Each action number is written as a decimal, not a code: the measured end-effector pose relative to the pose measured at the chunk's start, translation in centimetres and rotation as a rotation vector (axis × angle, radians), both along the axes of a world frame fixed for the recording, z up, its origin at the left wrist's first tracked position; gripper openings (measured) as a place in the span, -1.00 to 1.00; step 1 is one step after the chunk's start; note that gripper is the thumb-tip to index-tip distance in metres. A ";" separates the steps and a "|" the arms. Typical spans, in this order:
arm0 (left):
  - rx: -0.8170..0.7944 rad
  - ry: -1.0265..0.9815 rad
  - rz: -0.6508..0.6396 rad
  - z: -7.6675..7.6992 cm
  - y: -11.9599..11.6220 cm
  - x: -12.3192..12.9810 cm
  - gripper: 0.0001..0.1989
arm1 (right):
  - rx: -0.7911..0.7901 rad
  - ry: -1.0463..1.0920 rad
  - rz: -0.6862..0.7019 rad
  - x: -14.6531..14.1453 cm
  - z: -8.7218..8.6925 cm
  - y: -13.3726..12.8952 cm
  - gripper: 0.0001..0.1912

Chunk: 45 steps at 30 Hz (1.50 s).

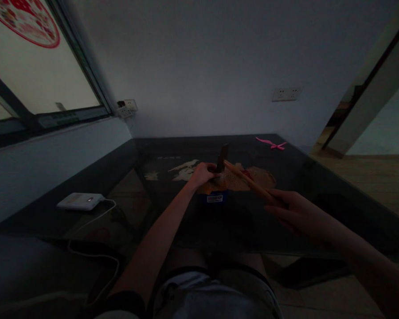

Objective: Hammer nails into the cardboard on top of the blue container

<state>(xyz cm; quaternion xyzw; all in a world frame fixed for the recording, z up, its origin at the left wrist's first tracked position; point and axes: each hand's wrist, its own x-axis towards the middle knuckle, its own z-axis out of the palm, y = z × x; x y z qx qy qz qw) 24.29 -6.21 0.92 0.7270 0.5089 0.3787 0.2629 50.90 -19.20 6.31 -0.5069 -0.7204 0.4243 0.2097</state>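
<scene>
My left hand [204, 174] is closed on a dark upright flat piece [222, 156] above a small blue box [215, 197] on the dark table. My right hand [286, 207] is wrapped round a long wooden stick [249, 181], whose far tip meets or nearly touches the dark piece. An orange-brown item [206, 189] lies over the top of the box, partly hidden by my left hand. Tan patterned shapes [261, 178] show on the table just behind and to the right.
A white power bank [80, 201] with a white cable [101, 215] is on the left of the table [173, 226]. A pink ribbon [273, 144] lies at the back right. The wall has sockets [287, 94]; a window is on the left.
</scene>
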 end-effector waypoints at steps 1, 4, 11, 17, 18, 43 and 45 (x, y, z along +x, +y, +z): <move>-0.005 0.000 0.008 0.1 -0.1 0.1 -0.87 | -0.011 0.006 -0.010 0.0 0.1 -0.1 -0.61; -0.019 -0.021 0.016 0.4 -0.4 0.3 -0.91 | 0.002 0.050 -0.045 0.2 0.5 -0.4 -0.54; -0.049 -0.049 -0.020 0.2 0.1 0.0 -0.87 | -0.041 0.061 -0.023 0.2 -0.1 -0.4 -0.56; -0.036 -0.142 -0.144 0.1 0.8 -0.3 -0.72 | -0.019 0.196 -0.183 1.4 -0.5 -1.7 -0.38; -0.028 -0.186 -0.173 0.4 0.8 -0.5 -0.61 | -0.014 0.223 -0.215 1.7 -0.7 -2.0 -0.37; -0.036 0.972 0.130 -5.2 -8.3 -8.4 -0.73 | -0.142 0.587 -0.675 3.0 -7.5 -7.9 -0.36; -0.036 1.007 0.141 -4.8 -8.8 -8.2 -0.75 | -0.122 0.607 -0.678 2.7 -7.6 -8.0 -0.37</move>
